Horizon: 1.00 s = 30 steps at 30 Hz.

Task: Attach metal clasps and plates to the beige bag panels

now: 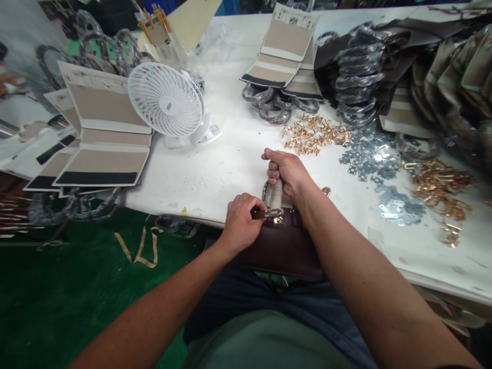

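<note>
A dark brown leather bag (280, 251) rests at the table's front edge, against my lap. My left hand (244, 220) is closed on a dark strap (258, 212) with a metal plate at its end, just over the gold clasp (279, 220) on the bag. My right hand (286, 171) is curled round a beige, cloth-like wrapped piece (275, 197) standing above the bag; its exact kind is unclear. Beside that piece, a plastic-wrapped bag handle (265, 192) shows in part. My right wrist and forearm hide the bag's right side.
Gold metal fittings (315, 134) and grey metal plates (369, 154) lie in piles on the white table (215, 174). A white fan (165, 100) stands at left. Beige panels (107, 138) with wrapped handles flank it. More handles (359, 77) are stacked at back right.
</note>
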Tool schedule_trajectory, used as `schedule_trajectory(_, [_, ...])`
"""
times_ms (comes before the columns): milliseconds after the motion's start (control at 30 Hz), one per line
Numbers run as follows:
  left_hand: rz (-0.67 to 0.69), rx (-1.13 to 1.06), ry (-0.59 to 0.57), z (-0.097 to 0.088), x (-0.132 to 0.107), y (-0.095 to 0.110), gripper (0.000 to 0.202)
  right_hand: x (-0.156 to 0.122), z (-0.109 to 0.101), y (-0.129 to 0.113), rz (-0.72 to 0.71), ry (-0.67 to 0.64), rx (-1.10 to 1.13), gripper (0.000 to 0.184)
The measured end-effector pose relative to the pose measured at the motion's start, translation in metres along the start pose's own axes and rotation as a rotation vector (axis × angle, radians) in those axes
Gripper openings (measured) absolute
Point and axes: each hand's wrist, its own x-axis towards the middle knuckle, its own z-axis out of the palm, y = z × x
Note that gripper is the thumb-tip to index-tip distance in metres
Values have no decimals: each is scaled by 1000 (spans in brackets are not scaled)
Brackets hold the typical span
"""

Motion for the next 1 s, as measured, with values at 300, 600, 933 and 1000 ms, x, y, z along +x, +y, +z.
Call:
schedule_trajectory(300, [3, 42, 4, 2, -1, 2, 19, -1, 0, 5, -21, -16, -24, 28])
schedule_trajectory(600, [7, -127, 42, -4, -5, -3, 20, -52, 4, -41, -290, 76, -23, 33])
schedule_trajectory(933, [-131, -426, 192, -24, -55, 57, 7, -252, -10, 62, -646, 241, -1072, 21])
schedule_trajectory(1000, [-140, -517, 150, -27, -73, 75, 11, -259, -14, 86, -649, 356, -1149, 45])
